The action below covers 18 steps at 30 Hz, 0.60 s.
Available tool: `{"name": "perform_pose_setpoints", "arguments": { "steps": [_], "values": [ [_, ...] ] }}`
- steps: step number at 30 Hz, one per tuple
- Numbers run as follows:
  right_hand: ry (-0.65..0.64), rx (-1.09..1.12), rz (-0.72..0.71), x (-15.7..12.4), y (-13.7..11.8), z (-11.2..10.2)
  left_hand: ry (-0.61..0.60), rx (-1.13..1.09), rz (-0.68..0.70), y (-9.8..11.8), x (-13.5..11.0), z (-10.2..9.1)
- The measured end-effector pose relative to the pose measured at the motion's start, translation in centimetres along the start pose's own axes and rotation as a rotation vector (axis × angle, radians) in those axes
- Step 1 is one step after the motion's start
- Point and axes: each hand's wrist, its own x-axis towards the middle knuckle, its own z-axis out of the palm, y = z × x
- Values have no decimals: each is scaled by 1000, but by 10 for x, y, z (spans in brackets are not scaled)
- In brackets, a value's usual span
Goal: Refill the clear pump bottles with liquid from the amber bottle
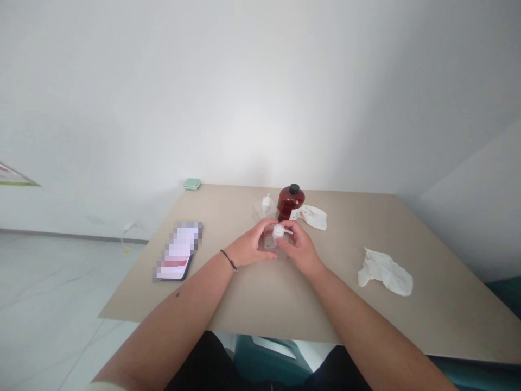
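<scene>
A clear square pump bottle [269,240] with a white pump head [279,232] stands upright in front of me on the table. My left hand [254,244] curls around the bottle's left side. My right hand [299,247] grips the white pump head at the top, thumb in front and fingers behind. Just beyond them is a second clear bottle with a white pump [266,203], partly hidden by my left fingers. A dark red-brown bottle [287,202] with a black cap stands behind my right hand, its base hidden.
A crumpled white tissue [314,217] lies beside the brown bottle, and another tissue [385,271] is on the right of the beige table [252,304]. A phone [178,252] lies at the left. A small green case [192,184] sits at the back left corner, near the wall.
</scene>
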Motion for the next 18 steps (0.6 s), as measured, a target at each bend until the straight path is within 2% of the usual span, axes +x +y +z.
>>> {"name": "perform_pose_setpoints", "arguments": {
  "steps": [3, 9, 18],
  "values": [
    [19, -16, 7, 0, 1, 1, -5, -25, -17, 0, 0, 0],
    [-17, -41, -122, 2, -1, -3, -12, -28, -18, -1, 1, 0],
    [7, -120, -113, 3, -6, -1, -17, -52, -12, -4, 1, 1]
  ]
}}
